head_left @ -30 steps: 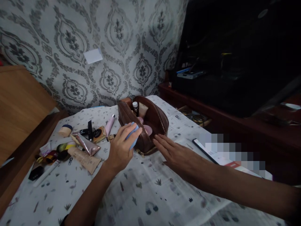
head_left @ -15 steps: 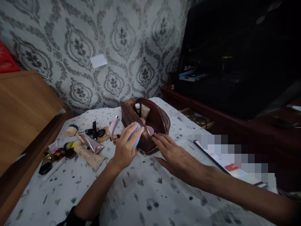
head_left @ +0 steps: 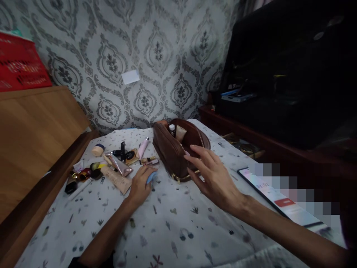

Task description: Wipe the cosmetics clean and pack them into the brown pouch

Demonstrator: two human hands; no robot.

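Your left hand has its fingers closed on the blue item, beside the cosmetics. Your right hand, fingers spread and curved, is at the open bag.

On your left, a red box sits atop a wooden cabinet. A white card is on the patterned wall ahead; on your right lies a lit phone, partly pixelated.
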